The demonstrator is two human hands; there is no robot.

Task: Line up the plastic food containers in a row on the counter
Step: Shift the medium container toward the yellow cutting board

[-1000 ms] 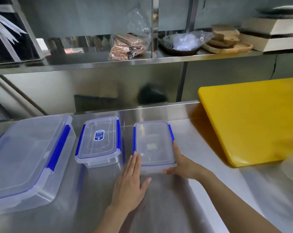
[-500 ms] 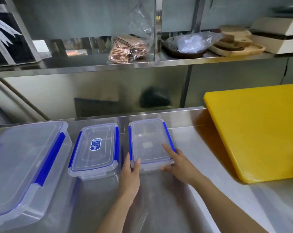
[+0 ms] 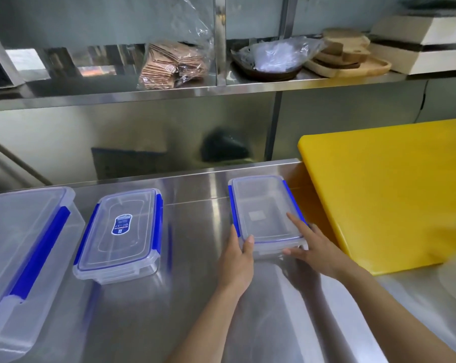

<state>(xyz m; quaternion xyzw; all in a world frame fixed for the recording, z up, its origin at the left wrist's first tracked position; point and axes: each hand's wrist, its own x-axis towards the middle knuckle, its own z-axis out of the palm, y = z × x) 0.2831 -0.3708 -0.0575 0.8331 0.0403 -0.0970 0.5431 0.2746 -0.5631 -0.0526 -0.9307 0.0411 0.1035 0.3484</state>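
Three clear plastic containers with blue clips stand on the steel counter (image 3: 195, 297). A large container (image 3: 17, 258) is at the far left. A medium container (image 3: 122, 234) with a blue label on its lid sits to its right. A small container (image 3: 263, 210) stands further right, close to the yellow board. My left hand (image 3: 236, 260) grips its near-left corner, thumb on the lid edge. My right hand (image 3: 313, 247) holds its near-right corner, with fingers lying on the lid.
A thick yellow cutting board (image 3: 389, 195) lies on the right of the counter. Above, a steel shelf (image 3: 169, 93) carries a bag of brown paper items (image 3: 171, 64), a wrapped dark bowl (image 3: 274, 61), wooden boards (image 3: 347, 56) and white boxes (image 3: 420, 48). A blurred white object (image 3: 454, 281) is at the right edge.
The small container has slid to the right between my two hands, away from the medium container and toward the yellow board. A wide gap now separates it from the medium one.
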